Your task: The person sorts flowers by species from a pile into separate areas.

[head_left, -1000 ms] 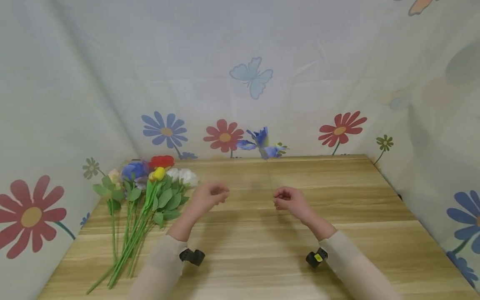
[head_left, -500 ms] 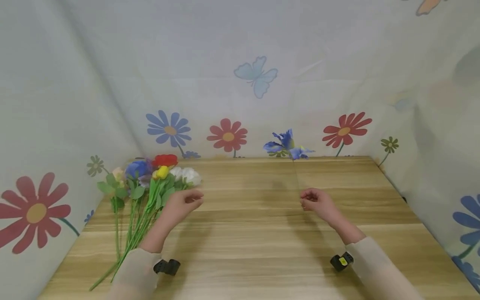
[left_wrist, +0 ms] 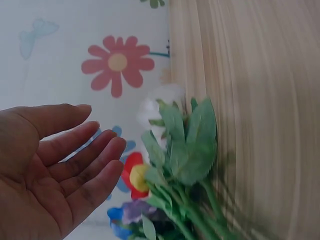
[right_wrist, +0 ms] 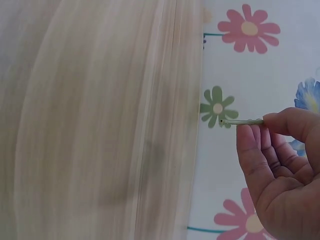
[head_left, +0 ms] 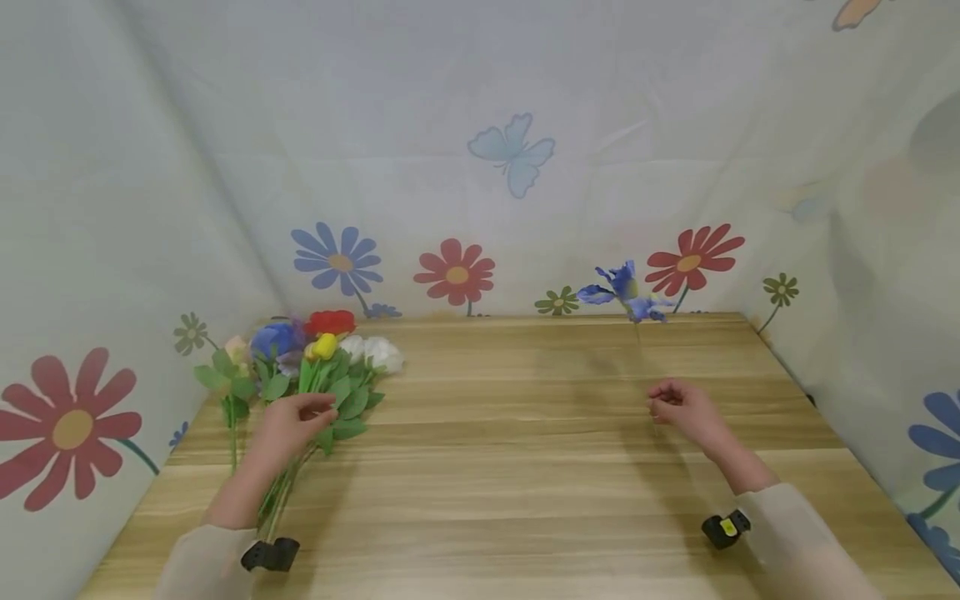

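Patterned cloth (head_left: 375,92) backs the wooden table (head_left: 495,517). Right hand (head_left: 690,417): fingers pinching the stem (right_wrist: 242,122) of the blue flower (head_left: 626,287), held up at right. Left hand (head_left: 288,427): fingers relaxed, holding nothing, near the flower bunch (head_left: 325,347) at left. Advised: steady pinch, blue flower clear of cloth.

The counter (head_left: 487,508) has a pale brown wood-grain top, its darker streaks running left to right. On its left side lies a bunch of flowers, heads toward the far edge and green stems (head_left: 282,498) toward the near one: a blue bloom (head_left: 274,339), a red bloom (head_left: 332,322), a yellow bloom (head_left: 325,346), white blooms (head_left: 383,355) rightmost, a pale peach bloom (head_left: 236,350) leftmost, with green leaves (head_left: 350,402) below the heads.
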Demonstrator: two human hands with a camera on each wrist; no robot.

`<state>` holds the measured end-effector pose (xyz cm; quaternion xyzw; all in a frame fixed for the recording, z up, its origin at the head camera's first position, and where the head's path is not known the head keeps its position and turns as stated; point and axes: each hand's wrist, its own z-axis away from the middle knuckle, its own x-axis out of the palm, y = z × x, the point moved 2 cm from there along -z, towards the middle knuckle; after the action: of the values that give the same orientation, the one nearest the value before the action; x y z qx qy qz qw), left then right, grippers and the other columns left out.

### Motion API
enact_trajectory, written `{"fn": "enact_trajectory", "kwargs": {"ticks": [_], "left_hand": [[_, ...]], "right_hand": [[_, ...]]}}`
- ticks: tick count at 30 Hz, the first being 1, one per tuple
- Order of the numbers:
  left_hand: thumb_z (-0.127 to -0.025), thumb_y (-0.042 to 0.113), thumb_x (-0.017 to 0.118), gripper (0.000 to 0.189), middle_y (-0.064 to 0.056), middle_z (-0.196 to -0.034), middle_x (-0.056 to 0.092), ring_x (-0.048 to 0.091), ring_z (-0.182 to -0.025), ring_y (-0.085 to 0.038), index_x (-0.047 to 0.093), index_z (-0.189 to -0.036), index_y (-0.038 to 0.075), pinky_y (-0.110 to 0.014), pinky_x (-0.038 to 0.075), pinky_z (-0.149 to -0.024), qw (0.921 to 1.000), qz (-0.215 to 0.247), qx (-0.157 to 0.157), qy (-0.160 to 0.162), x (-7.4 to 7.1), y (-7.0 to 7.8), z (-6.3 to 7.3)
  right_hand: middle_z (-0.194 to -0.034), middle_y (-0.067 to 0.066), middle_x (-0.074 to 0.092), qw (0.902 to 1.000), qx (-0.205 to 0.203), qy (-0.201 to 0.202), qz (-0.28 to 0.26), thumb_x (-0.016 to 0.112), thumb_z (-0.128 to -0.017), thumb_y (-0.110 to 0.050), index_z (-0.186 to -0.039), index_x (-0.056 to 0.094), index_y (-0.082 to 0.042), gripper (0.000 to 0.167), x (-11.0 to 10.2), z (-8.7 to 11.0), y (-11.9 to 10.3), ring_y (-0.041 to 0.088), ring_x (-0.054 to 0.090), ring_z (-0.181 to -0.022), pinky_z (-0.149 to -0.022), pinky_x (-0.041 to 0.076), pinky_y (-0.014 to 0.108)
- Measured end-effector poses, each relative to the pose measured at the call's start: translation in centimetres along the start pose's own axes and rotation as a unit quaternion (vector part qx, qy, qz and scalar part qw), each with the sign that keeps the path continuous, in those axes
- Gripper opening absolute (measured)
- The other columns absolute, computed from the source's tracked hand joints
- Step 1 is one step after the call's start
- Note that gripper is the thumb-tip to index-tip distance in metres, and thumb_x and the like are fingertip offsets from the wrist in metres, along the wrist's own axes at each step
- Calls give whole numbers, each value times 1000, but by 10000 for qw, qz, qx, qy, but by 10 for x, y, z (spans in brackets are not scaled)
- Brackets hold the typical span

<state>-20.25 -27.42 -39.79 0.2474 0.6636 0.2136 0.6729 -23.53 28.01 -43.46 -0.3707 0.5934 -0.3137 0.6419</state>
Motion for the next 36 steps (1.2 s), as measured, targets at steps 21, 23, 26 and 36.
{"fn": "enact_trajectory", "kwargs": {"ticks": [21,23,26,36], "left_hand": [[-99,12,62,41,-36,-123,66,67,-104,-49,61,-130,-14,-51,60,-79,9949,-695,-652,-327,-23,-65,5],[-99,12,63,42,-36,-122,67,66,-105,-50,60,-130,-15,-52,60,-80,9942,-714,-683,-426,-22,-66,4],[-99,12,63,42,-36,-120,67,66,-106,-51,60,-129,-16,-52,60,-81,9935,-755,-704,-479,-21,-67,3],[-98,12,63,39,-36,-119,68,67,-104,-51,63,-125,-16,-54,59,-83,9924,-921,-646,-505,-18,-66,0]], "right_hand": [[-94,13,69,9977,455,153,478,53,-101,0,-120,48,27,34,-63,5,38,-9,57,-74,-70,59,18],[-95,17,69,9971,480,168,572,53,-101,0,-120,48,27,34,-69,5,42,-9,57,-73,-69,59,18],[-93,21,69,9957,545,228,720,52,-101,0,-119,48,28,33,-77,4,47,-9,56,-71,-67,59,18],[-84,17,68,9856,559,377,1551,56,-98,-3,-108,55,24,28,-97,7,67,0,55,-68,-61,50,21]]}}
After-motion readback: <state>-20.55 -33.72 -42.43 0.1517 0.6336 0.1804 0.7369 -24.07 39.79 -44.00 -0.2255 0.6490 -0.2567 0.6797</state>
